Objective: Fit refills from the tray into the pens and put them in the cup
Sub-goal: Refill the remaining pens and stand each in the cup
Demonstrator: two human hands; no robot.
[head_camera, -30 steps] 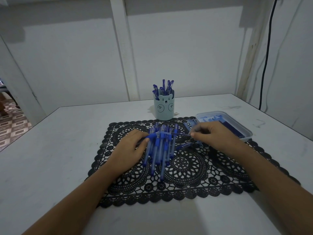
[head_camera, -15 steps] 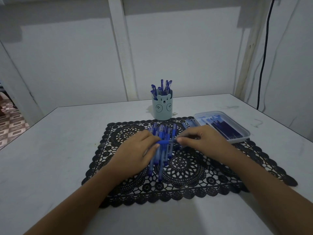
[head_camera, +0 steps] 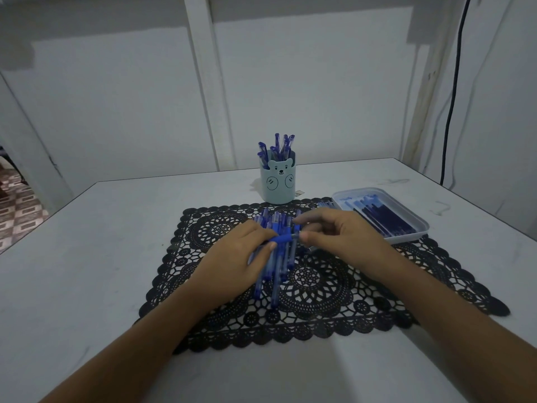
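My left hand (head_camera: 238, 257) grips a blue pen (head_camera: 283, 238) that lies crosswise over a pile of blue pens (head_camera: 276, 263) on the black lace mat (head_camera: 319, 289). My right hand (head_camera: 337, 237) pinches the pen's right end, where only a short metal bit shows between the two hands. A pale blue bear cup (head_camera: 278, 184) with several pens in it stands behind the mat. The clear tray (head_camera: 406, 237) of dark refills (head_camera: 383, 218) sits to the right.
The white table (head_camera: 87, 257) ends in an edge at the left, with patterned floor beyond. Walls stand close behind and to the right. A black cable (head_camera: 453, 91) hangs down the right wall.
My right hand has slid left toward my left hand, and the long thin refill seen between them earlier has nearly vanished into the pen. My left hand has kept its grip.
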